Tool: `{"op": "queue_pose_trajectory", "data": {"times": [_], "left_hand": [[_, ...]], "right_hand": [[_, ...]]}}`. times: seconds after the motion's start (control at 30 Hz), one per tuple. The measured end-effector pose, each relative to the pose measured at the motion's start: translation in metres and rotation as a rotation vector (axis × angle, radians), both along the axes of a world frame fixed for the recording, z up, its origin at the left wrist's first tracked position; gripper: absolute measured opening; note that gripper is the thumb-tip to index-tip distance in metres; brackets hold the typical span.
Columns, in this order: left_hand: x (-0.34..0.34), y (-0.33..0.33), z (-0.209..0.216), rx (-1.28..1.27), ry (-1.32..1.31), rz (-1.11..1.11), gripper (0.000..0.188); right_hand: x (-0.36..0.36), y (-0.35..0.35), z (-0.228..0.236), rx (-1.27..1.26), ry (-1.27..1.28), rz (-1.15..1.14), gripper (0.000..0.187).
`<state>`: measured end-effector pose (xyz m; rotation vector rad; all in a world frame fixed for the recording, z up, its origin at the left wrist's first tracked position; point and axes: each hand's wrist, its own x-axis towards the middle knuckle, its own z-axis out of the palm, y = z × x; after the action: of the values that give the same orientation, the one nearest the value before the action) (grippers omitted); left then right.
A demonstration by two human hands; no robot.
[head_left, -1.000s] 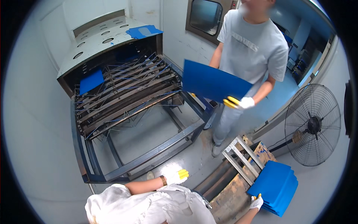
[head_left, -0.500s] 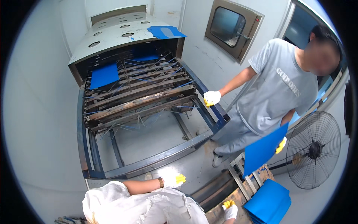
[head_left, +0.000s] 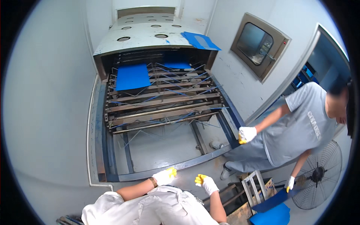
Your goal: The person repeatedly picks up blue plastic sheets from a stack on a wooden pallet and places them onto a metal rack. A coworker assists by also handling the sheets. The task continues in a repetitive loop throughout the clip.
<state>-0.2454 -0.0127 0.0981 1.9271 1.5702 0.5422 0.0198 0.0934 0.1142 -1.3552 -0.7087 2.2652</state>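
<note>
Right hand [head_left: 207, 183] drawn off blue stack [head_left: 272, 216]; co-worker's sheet [head_left: 270, 201] lowered toward it.

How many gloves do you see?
4: one on the wearer's left hand, one on the right hand, one on the co-worker's hand near the frame, and one on their other hand near a blue sheet.

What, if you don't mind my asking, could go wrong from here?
The left hand appears close to the metal frame's front bar and might knock against it. Thin wires among the slats could snag a reaching hand. The dark blue sheet at the co-worker's lower hand appears close to the fan, so its edge might catch there.
</note>
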Motion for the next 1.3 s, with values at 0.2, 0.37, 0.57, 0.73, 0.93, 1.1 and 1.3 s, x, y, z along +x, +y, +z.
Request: {"op": "queue_pose_trajectory", "data": {"times": [0.2, 0.37, 0.57, 0.73, 0.93, 1.1, 1.3], "left_hand": [[-0.069, -0.027, 0.006, 0.058, -0.092, 0.284, 0.023], [-0.114, -0.036, 0.058, -0.124, -0.303, 0.320, 0.022], [-0.159, -0.043, 0.030, -0.263, -0.343, 0.255, 0.021], [-0.192, -0.014, -0.006, 0.075, 0.106, -0.121, 0.030], [-0.195, -0.017, -0.006, -0.028, -0.047, 0.060, 0.027], [-0.197, 0.004, 0.013, -0.151, -0.716, 0.338, 0.021], [-0.211, 0.019, 0.003, -0.662, -2.086, 0.887, 0.024]], "right_hand": [[-0.089, 0.021, -0.013, 0.001, -0.026, 0.257, 0.026], [-0.138, 0.031, -0.087, 0.576, -0.528, 0.633, 0.044], [-0.177, 0.021, -0.058, 0.443, -0.592, 0.685, 0.044], [-0.169, 0.033, -0.071, 0.353, -0.467, 0.753, 0.039], [-0.341, 0.068, 0.129, 0.148, 0.275, 0.617, 0.040], [-0.473, 0.104, 0.144, 0.180, 0.461, 0.526, 0.041], [-0.565, 0.123, 0.141, -0.129, 0.550, 0.052, 0.032]]}}
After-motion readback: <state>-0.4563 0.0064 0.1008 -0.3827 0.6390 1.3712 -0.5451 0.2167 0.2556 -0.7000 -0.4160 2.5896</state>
